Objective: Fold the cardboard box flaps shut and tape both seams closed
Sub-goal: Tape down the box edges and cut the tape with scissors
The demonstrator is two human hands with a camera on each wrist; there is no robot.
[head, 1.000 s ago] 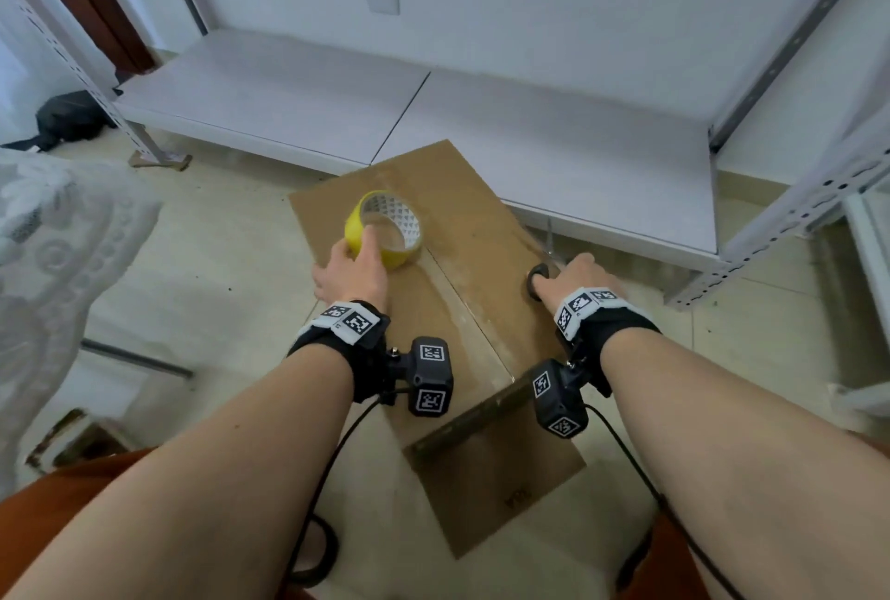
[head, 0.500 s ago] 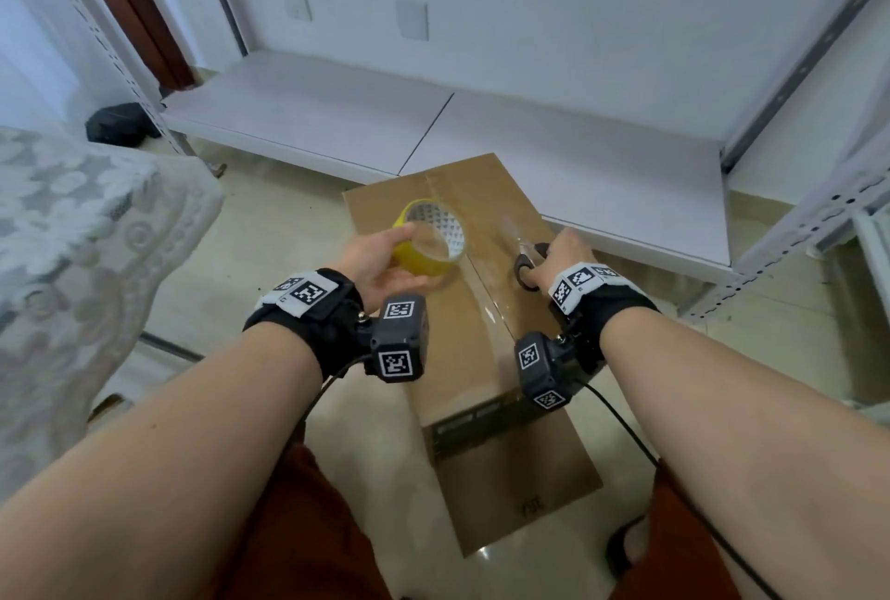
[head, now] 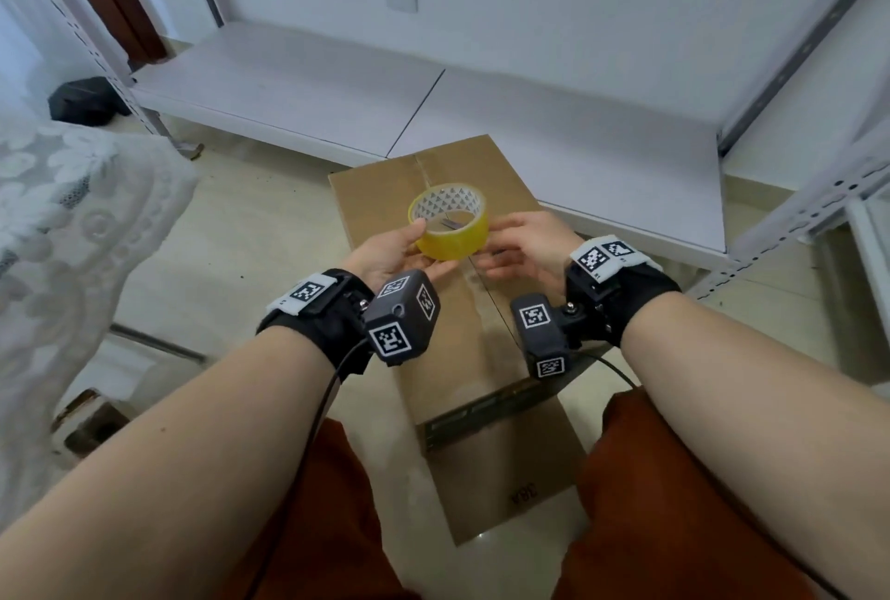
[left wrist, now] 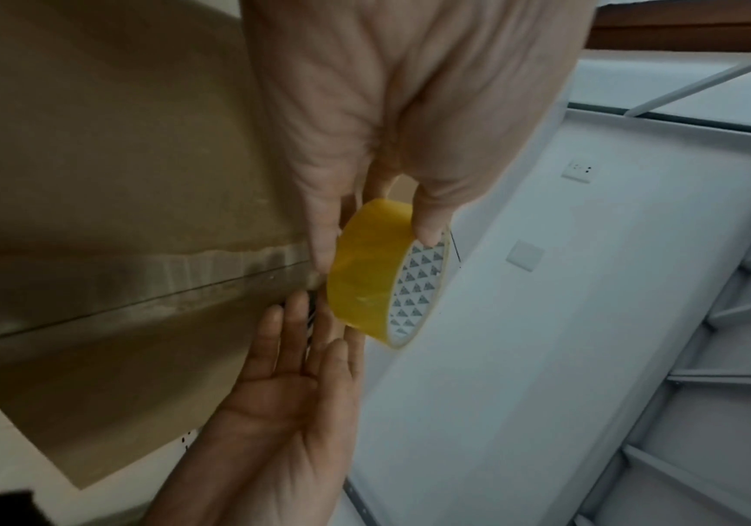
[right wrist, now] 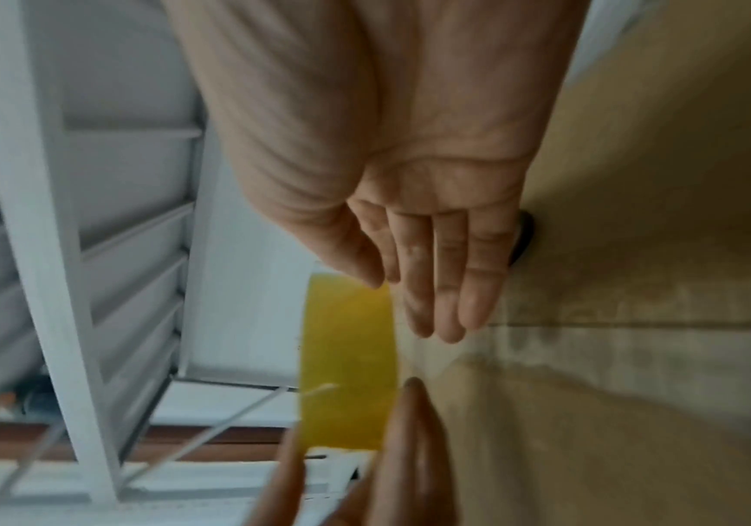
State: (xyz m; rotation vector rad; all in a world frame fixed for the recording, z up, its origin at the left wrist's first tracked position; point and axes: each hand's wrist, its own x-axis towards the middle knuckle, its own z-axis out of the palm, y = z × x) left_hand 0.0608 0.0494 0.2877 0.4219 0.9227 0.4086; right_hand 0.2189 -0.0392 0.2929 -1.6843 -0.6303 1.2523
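The brown cardboard box [head: 510,185] lies on the floor with its top flaps folded flat. Clear tape shines along the middle seam [head: 474,310]. My left hand [head: 424,243] holds a yellow tape roll [head: 450,238] above the box, thumb on one side and fingers on the other [left wrist: 427,220]. Just right of the roll, my right hand [head: 501,253] is open with straight fingers [right wrist: 449,306], their tips almost at the roll [right wrist: 346,356]. Under that hand a black scissors handle [right wrist: 525,235] lies on the box [right wrist: 679,178].
A low white shelf board [head: 554,118] runs behind the box, with grey rack uprights [head: 818,195] at the right. A lace-covered piece of furniture [head: 72,224] stands at the left. A black object [head: 82,101] sits on the tiled floor [head: 250,233] at far left.
My left hand has lifted the tape roll off the box and turned palm up. My right hand has let go of the scissors and moved over to the roll.
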